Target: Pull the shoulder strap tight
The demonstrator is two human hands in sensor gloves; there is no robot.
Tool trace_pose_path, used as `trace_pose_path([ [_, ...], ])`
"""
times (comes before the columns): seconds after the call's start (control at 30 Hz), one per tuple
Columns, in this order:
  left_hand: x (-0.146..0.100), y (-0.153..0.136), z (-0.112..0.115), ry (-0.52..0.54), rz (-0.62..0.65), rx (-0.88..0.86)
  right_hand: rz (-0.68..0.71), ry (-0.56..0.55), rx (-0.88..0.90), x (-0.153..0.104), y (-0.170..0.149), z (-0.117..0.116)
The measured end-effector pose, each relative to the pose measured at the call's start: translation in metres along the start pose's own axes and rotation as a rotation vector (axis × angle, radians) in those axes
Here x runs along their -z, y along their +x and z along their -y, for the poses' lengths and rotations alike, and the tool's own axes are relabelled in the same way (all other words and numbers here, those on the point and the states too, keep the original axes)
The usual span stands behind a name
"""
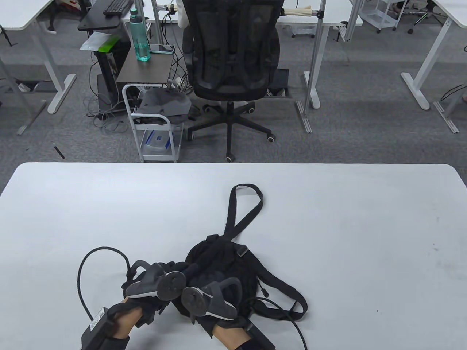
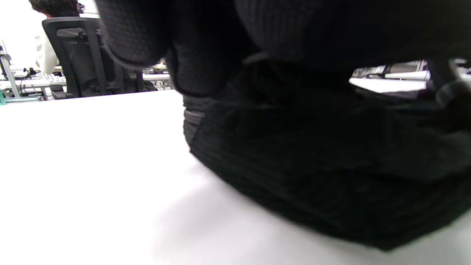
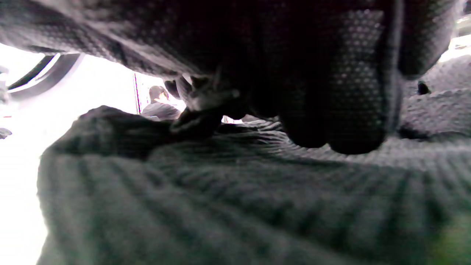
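Observation:
A black knit bag (image 1: 226,266) lies on the white table (image 1: 365,237) near the front middle. One shoulder strap (image 1: 244,211) loops away toward the far side; another strap (image 1: 288,295) curls at the bag's right. My left hand (image 1: 160,280) rests at the bag's left edge, its fingers hidden under the tracker. My right hand (image 1: 208,295) lies on the bag's front. In the left wrist view gloved fingers (image 2: 206,55) hang over the bag (image 2: 331,165). In the right wrist view fingertips (image 3: 349,110) press on the fabric (image 3: 220,198). What either hand holds is hidden.
A black glove cable (image 1: 82,277) arcs over the table left of my left hand; another (image 1: 292,321) runs by the right wrist. Beyond the table's far edge stand an office chair (image 1: 231,54) and a small cart (image 1: 153,124).

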State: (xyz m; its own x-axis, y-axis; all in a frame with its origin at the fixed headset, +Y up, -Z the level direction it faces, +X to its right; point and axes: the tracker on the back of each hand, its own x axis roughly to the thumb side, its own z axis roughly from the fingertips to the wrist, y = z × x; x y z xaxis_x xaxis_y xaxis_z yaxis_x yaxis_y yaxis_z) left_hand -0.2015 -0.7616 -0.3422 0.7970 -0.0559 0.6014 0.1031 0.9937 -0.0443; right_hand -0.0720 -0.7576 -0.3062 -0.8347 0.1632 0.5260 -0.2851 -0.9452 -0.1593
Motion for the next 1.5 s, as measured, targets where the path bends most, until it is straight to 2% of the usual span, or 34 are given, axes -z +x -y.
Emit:
trace_pose_path([
  [0.07, -0.002, -0.003, 0.005, 0.006, 0.004, 0.003, -0.001, -0.012, 0.016, 0.000, 0.001, 0.000],
  [0.23, -0.005, -0.005, 0.002, 0.110, 0.001, 0.012, 0.004, -0.069, 0.061, -0.005, -0.001, 0.008],
  [0.37, -0.003, -0.008, 0.010, 0.066, -0.005, -0.017, 0.016, -0.067, 0.049, -0.007, 0.000, 0.009],
  [0.63, -0.003, -0.028, 0.018, -0.013, -0.019, -0.246, 0.052, -0.104, -0.014, -0.012, 0.007, 0.015],
  [0.73, -0.003, -0.032, 0.017, -0.012, -0.011, -0.297, 0.063, -0.108, -0.007, -0.014, 0.008, 0.017],
  [0.87, -0.006, -0.041, 0.013, 0.019, 0.003, -0.451, 0.124, -0.207, -0.064, -0.019, 0.011, 0.024],
  [1.2, -0.003, -0.052, 0.025, 0.010, 0.031, -0.685, 0.130, -0.249, -0.048, -0.022, 0.007, 0.029],
  [1.3, -0.003, -0.050, 0.024, 0.031, 0.026, -0.665, 0.132, -0.282, -0.067, -0.023, 0.007, 0.030],
  [1.4, -0.002, -0.043, 0.021, 0.003, 0.026, -0.633, 0.139, -0.286, -0.092, -0.022, 0.007, 0.031],
  [1.5, -0.002, -0.041, 0.020, 0.023, 0.041, -0.658, 0.131, -0.283, -0.049, -0.022, 0.004, 0.032],
])
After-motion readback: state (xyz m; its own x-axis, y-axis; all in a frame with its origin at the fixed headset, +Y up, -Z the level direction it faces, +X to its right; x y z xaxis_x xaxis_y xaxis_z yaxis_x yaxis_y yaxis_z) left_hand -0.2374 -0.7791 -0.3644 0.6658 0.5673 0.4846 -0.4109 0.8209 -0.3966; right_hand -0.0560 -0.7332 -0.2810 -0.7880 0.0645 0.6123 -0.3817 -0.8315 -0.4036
